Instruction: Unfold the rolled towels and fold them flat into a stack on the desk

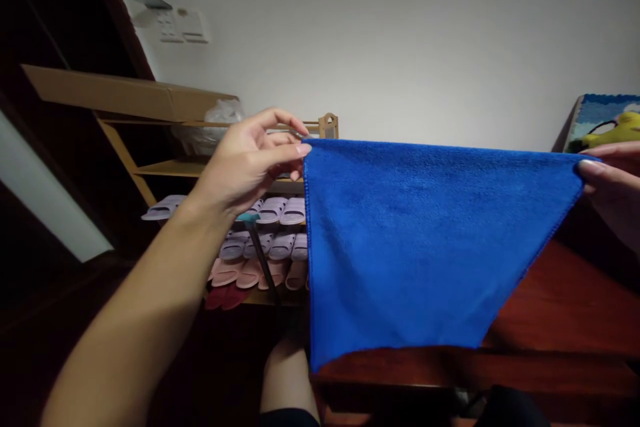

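A blue microfibre cloth (pixel 420 240) hangs stretched out in front of me, its upper edge nearly level. My left hand (pixel 260 160) pinches its upper left corner between thumb and forefinger, the other fingers loosely curled. At the far right, my right hand (pixel 615 170) grips the upper right corner; the picture's edge cuts this hand off. The cloth's lower edge hangs loose before a reddish-brown wooden table (pixel 565 307) and hides part of it. Whether that edge touches the table I cannot tell.
Left of the cloth stands a wooden rack (pixel 170 167) holding several lilac slippers (pixel 273 210) and pink slippers (pixel 227 272). A long cardboard box (pixel 135 95) and a plastic bag (pixel 223 112) lie on top. A picture panel (pixel 600 113) with a yellow figure leans at the right.
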Tool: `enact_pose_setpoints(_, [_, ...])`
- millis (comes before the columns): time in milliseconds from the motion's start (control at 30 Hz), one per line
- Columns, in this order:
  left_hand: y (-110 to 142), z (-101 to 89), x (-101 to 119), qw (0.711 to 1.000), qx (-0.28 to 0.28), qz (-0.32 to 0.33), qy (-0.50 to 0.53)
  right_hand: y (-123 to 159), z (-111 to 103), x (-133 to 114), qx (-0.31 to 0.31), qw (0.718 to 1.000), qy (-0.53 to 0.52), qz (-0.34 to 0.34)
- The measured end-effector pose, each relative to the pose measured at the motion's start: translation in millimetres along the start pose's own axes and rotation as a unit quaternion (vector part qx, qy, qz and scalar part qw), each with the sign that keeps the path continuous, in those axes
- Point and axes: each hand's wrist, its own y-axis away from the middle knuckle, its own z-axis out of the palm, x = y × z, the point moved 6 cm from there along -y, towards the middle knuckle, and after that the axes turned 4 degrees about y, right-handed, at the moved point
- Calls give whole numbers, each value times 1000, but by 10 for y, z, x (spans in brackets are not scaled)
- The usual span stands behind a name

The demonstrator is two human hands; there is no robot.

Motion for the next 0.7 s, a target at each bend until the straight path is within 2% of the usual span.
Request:
enact_pose_setpoints(100, [99, -17, -225, 999, -8, -46, -4, 93, 49, 164, -17, 997, 1, 69])
enact_pose_setpoints(233, [205, -59, -711, 995, -2, -95, -25, 206, 188, 568, -69, 985, 30, 156])
enact_pose_setpoints(433, [252, -53, -1763, 986, -38, -144, -71, 382, 551, 1453, -172, 954, 66, 238])
enact_pose_setpoints(567, [236, -3, -2463, 970, -39, -166, -175, 526, 778, 2046, -202, 937, 94, 269])
enact_pose_setpoints(700, [241, 53, -3009, 954, -29, -191, -231, 660, 973, 2538, -232, 923, 139, 274])
